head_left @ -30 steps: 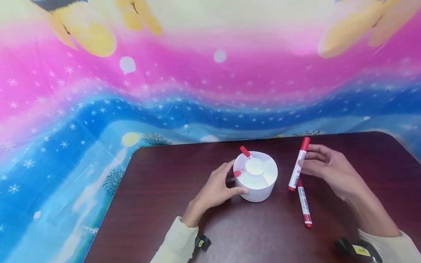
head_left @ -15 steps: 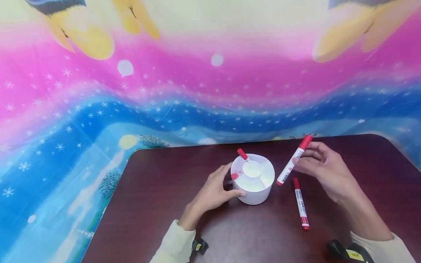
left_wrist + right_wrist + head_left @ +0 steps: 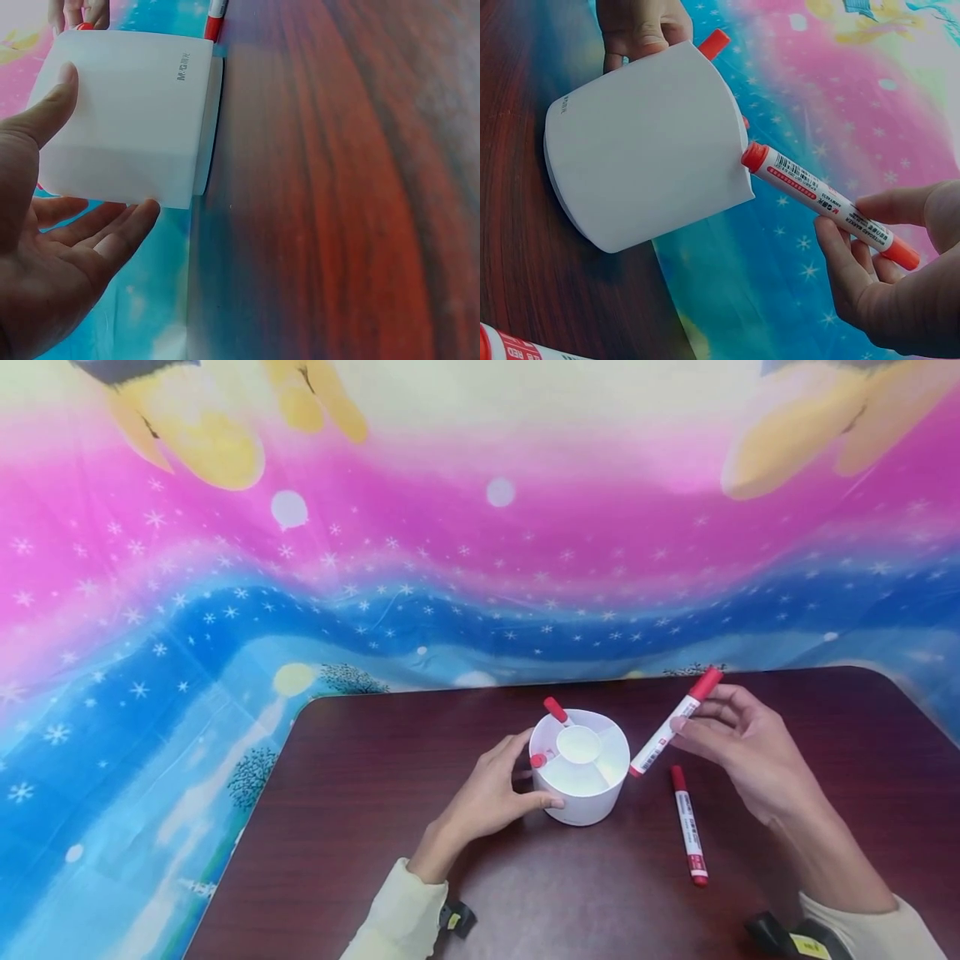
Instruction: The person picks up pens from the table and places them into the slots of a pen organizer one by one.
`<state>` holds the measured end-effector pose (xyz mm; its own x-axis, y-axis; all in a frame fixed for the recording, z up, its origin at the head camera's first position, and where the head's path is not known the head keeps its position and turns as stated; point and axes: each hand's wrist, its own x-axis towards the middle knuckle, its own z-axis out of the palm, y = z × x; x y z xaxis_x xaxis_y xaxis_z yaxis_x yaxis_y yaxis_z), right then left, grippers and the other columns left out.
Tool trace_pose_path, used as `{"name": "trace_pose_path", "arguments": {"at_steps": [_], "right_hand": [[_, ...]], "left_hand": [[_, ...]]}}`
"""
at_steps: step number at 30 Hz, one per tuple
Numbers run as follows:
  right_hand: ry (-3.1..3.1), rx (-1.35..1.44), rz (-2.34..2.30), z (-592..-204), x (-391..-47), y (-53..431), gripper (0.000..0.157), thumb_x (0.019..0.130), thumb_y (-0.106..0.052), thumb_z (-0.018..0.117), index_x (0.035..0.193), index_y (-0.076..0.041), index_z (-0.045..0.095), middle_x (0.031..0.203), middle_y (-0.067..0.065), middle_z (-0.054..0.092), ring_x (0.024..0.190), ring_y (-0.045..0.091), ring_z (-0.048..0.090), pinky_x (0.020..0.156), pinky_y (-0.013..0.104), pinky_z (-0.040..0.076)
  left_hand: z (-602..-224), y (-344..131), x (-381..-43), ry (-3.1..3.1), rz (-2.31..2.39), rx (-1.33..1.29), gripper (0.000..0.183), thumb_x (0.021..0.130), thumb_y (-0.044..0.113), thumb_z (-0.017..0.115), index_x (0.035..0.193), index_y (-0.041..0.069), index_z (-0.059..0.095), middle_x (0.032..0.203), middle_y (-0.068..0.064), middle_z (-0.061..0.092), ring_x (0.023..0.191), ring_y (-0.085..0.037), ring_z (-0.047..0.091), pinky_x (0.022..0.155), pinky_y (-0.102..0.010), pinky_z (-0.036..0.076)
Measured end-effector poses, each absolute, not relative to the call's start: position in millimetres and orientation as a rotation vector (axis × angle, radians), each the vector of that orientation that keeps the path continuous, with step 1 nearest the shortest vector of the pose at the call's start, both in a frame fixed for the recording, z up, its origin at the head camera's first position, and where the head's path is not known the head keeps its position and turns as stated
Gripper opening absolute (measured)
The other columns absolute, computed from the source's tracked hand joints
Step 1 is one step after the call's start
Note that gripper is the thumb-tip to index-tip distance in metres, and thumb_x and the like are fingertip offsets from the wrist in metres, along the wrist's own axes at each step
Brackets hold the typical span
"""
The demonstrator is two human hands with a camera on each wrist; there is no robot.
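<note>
A round white pen holder (image 3: 592,810) with several compartments stands upright on the table. My left hand (image 3: 487,789) grips its left side, thumb at the front and fingers around the back. Inside the holder are two red-capped markers, one leaning at the back (image 3: 556,710) and one at the left (image 3: 538,761). In my right hand (image 3: 750,747) a red whiteboard marker (image 3: 817,195) is pinched between thumb and fingers. It slants with the red cap up and right, its lower end beside the holder's right rim. Whether that end touches the rim, I cannot tell.
Another red marker (image 3: 688,827) lies on the dark wooden table (image 3: 337,827), right of the holder and below my right hand. Behind the table's far edge hangs a colourful printed cloth (image 3: 420,527). Black wrist straps (image 3: 459,918) sit at both sleeves.
The marker in my right hand has tilted from nearly upright to a slant, and its lower end has moved left to the holder's rim. My left hand keeps its grip on the holder.
</note>
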<state>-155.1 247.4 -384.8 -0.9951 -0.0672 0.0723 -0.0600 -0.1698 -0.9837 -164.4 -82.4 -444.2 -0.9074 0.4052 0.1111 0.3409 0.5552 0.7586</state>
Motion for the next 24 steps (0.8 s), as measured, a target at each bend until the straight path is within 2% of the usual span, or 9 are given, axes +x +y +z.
{"name": "trace_pose_path", "arguments": {"at_steps": [2, 6, 9, 13, 17, 24], "right_hand": [[2.023, -0.141, -2.395, -384.7, -154.8, 247.2, 0.043, 0.098, 0.009, 0.070, 0.130, -0.013, 0.051, 0.108, -0.001, 0.066, 0.091, 0.007, 0.077, 0.082, 0.025, 0.066], [2.024, -0.122, -2.394, -385.0, -154.2, 246.7, 0.043, 0.098, 0.008, 0.071, 0.129, -0.013, 0.051, 0.108, -0.001, 0.065, 0.091, 0.007, 0.077, 0.081, 0.025, 0.066], [2.023, -0.125, -2.406, -385.1, -154.1, 246.1, 0.043, 0.098, 0.009, 0.071, 0.129, -0.012, 0.051, 0.108, -0.001, 0.065, 0.091, 0.007, 0.077, 0.081, 0.024, 0.066], [2.016, -0.132, -2.435, -384.7, -154.1, 244.9, 0.043, 0.098, 0.009, 0.070, 0.130, -0.012, 0.051, 0.108, -0.001, 0.065, 0.092, 0.007, 0.078, 0.081, 0.024, 0.065], [1.989, -0.119, -2.474, -383.7, -153.9, 242.6, 0.043, 0.098, 0.009, 0.071, 0.130, -0.011, 0.050, 0.108, 0.000, 0.066, 0.092, 0.007, 0.079, 0.082, 0.024, 0.065], [1.957, -0.124, -2.501, -383.9, -156.0, 240.2, 0.043, 0.098, 0.009, 0.071, 0.130, -0.009, 0.049, 0.109, 0.001, 0.066, 0.092, 0.008, 0.079, 0.083, 0.025, 0.065]], "left_hand": [[-443.5, -83.1, -164.7, 2.707, 1.278, 0.647, 0.103, 0.081, 0.049, 0.094, 0.165, 0.025, 0.041, 0.154, 0.002, 0.057, 0.140, -0.015, 0.059, 0.114, -0.040, 0.056], [-441.8, -85.9, -164.7, 2.706, 1.268, 0.617, 0.105, 0.080, 0.051, 0.095, 0.165, 0.022, 0.041, 0.153, 0.001, 0.058, 0.128, -0.017, 0.067, 0.107, -0.034, 0.060], [-439.7, -88.1, -164.3, 2.679, 1.315, 0.598, 0.106, 0.079, 0.048, 0.096, 0.165, 0.020, 0.041, 0.150, 0.000, 0.060, 0.120, -0.020, 0.072, 0.102, -0.034, 0.063], [-438.6, -88.4, -164.0, 2.648, 1.359, 0.635, 0.098, 0.082, 0.043, 0.095, 0.163, 0.021, 0.044, 0.146, -0.001, 0.061, 0.124, -0.021, 0.071, 0.104, -0.040, 0.062], [-439.2, -88.0, -163.6, 2.662, 1.344, 0.673, 0.092, 0.084, 0.042, 0.093, 0.161, 0.024, 0.047, 0.142, 0.001, 0.062, 0.129, -0.018, 0.068, 0.107, -0.040, 0.061], [-436.5, -85.3, -162.8, 2.657, 1.336, 0.663, 0.093, 0.085, 0.041, 0.092, 0.163, 0.022, 0.045, 0.145, -0.001, 0.061, 0.129, -0.020, 0.068, 0.107, -0.041, 0.061]]}}
